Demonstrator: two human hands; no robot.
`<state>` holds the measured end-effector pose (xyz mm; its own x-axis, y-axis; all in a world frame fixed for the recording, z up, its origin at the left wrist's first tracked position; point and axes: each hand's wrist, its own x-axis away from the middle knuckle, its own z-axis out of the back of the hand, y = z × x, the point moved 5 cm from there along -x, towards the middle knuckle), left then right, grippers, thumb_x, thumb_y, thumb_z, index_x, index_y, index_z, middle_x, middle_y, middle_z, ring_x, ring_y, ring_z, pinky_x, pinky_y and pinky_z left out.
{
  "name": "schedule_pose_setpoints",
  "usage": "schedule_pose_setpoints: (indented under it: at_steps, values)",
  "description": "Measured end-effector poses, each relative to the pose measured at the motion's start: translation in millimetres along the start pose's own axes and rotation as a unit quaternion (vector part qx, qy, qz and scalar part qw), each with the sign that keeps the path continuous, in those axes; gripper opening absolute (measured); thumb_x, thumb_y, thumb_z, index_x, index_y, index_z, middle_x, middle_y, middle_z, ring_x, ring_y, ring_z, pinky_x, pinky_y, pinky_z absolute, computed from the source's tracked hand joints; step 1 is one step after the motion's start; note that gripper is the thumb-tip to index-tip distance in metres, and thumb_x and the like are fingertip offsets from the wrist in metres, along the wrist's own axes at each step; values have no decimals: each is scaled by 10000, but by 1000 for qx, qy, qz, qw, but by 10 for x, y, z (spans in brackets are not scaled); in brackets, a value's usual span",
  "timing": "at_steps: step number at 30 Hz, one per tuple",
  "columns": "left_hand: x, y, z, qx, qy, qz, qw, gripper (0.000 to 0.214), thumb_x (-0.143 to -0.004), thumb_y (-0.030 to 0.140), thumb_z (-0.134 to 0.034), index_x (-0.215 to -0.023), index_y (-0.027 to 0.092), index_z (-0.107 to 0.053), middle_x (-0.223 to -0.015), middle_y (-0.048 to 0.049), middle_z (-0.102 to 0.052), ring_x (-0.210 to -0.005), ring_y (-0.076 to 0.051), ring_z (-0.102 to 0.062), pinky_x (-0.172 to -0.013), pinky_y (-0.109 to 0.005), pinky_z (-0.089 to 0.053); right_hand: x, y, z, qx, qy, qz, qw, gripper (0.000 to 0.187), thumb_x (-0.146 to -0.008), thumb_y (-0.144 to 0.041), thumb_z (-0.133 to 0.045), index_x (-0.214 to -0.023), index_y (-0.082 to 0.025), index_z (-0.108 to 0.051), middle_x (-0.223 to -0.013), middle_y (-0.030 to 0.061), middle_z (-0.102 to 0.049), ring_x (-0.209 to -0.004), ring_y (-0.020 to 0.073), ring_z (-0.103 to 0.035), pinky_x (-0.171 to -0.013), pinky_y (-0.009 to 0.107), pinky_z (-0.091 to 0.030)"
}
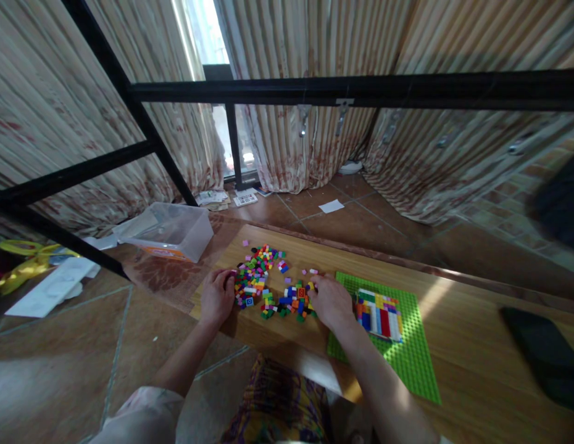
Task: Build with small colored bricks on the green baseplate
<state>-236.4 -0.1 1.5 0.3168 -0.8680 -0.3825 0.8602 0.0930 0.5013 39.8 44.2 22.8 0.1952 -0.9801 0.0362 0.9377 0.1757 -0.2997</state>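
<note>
A scatter of several small coloured bricks (263, 280) lies on a wooden table (458, 345). My left hand (216, 297) rests at the left edge of the scatter, fingers curled against the bricks. My right hand (331, 301) sits palm down at the scatter's right edge, fingers bent over a few bricks; what they hold, if anything, is hidden. Right of that hand lies a green baseplate (410, 357) with a block of coloured bricks (379, 313) built on it.
A clear plastic box (169, 231) stands on the table's far left corner. A dark flat object (544, 357) lies at the right. A black metal frame (315, 89) crosses above. Papers (331, 206) lie on the tiled floor by curtains.
</note>
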Motion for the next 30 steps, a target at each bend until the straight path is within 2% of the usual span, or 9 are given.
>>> schedule_pose_setpoints:
  at_steps: [5, 13, 20, 25, 30]
  values:
    - [2, -8, 1, -4, -1, 3, 1000, 336, -882, 352, -412, -973, 163, -674, -1034, -104, -632, -1015, -244, -575, -935, -385, -456, -74, 57, -29, -48, -13, -6, 999, 146, -765, -214, -581, -866, -203, -685, -919, 83, -664, -855, 197, -629, -711, 278, -425]
    - [4, 13, 13, 0, 1, -4, 1000, 320, -883, 335, -412, -980, 170, -669, -1026, -96, -634, -1000, -239, -582, -916, -380, -466, -42, 78, -70, -122, 3, -9, 992, 195, -700, -170, -648, -894, -194, -648, -919, 43, -675, -837, 160, -623, -722, 246, -420]
    - [5, 12, 23, 12, 6, 0, 1000, 307, -880, 336, -415, -962, 194, -674, -1012, -83, -640, -1000, -236, -583, -914, -377, -469, 132, 167, -33, -244, 46, -5, 969, 102, -780, -168, -536, -826, -203, -619, -822, 13, -702, -755, 150, -639, -693, 253, -432]
    - [8, 22, 35, 31, 12, 2, 999, 324, -884, 348, -409, -947, 182, -679, -1011, -92, -642, -976, -228, -589, -901, -373, -477, 242, 211, 30, -243, 85, 4, 966, 152, -810, -195, -487, -823, -203, -638, -806, 25, -698, -752, 169, -632, -696, 277, -431]
    - [11, 21, 42, 38, 14, 10, 999, 332, -879, 358, -409, -944, 177, -680, -1021, -96, -645, -995, -231, -586, -911, -376, -476, 362, 35, 1, -247, 81, 25, 965, 188, -835, -197, -470, -860, -206, -657, -838, 38, -692, -746, 164, -619, -697, 278, -428]
